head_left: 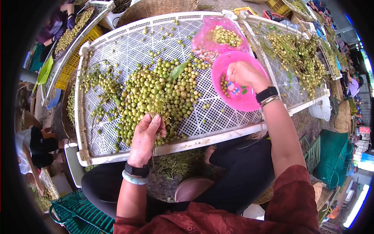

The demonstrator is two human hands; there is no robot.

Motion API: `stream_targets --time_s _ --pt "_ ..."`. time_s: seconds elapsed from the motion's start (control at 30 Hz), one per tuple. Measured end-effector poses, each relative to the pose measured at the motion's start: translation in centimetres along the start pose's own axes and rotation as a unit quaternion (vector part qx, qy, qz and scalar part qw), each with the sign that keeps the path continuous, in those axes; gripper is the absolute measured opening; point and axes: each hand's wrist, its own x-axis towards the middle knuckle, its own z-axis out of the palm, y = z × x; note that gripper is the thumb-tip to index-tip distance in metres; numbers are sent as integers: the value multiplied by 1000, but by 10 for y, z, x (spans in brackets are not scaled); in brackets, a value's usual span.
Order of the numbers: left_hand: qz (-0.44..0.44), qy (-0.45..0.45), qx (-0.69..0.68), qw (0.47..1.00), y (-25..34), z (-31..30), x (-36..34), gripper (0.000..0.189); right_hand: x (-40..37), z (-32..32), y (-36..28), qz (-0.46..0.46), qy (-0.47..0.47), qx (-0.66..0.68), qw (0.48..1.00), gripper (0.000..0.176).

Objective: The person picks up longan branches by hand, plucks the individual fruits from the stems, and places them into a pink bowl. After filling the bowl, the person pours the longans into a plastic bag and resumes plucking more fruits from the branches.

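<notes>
A white perforated tray [117, 43] lies across my lap, heaped with small green-yellow round fruits [156, 89] on thin stems. My left hand [145, 136] pinches a stemmed sprig [165, 117] of these fruits at the heap's near edge. My right hand [245, 74] is closed over a pink plastic bowl [245, 102] on the tray's right side, fingers down inside it; a few loose fruits [224, 84] lie in the bowl. What the fingers hold is hidden. A pink plastic bag [204, 39] with more picked fruits sits just behind the bowl.
A second white tray [323, 91] with stemmed fruit bunches [300, 54] adjoins on the right. Another long tray [74, 43] of fruit runs at the far left, with another person's hand [70, 21] over it. Green crates [331, 156], a woven basket [156, 7], a seated person [35, 148] surround me.
</notes>
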Motion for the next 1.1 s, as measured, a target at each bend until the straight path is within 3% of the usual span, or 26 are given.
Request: stream_targets --time_s 0.07,0.17,0.27,0.47,0.5,0.6,0.7,0.8,0.9,1.0,1.1 --pt "-12 6 -11 1000 1 1 -1 13 -3 19 -1 71 -37 56 995 11" --pt "-6 -5 -33 999 -1 1 0 13 -2 30 1 -20 14 -80 997 7" --pt "-3 8 -33 999 0 5 -1 13 -1 34 1 -58 50 -101 992 8" --pt "-43 36 17 998 6 4 -5 14 3 9 15 37 -33 18 999 10" --pt "-46 31 14 998 7 5 -6 15 -1 1 17 73 11 146 987 11" --pt "-56 18 7 998 8 5 -6 18 8 -26 24 51 123 231 964 14" --pt "-61 9 -2 998 5 7 -5 17 13 -48 -10 -30 320 368 872 15" --pt "-52 3 -18 998 3 5 -4 15 10 -52 -18 -20 327 282 902 15" --pt "-45 17 -38 998 4 5 -3 13 12 -28 9 68 152 -7 986 18" --pt "-32 28 -65 997 8 8 -5 13 -2 -3 8 80 127 -108 983 19" --pt "2 2 -108 994 3 4 -4 16 2 18 21 45 140 -90 985 18"
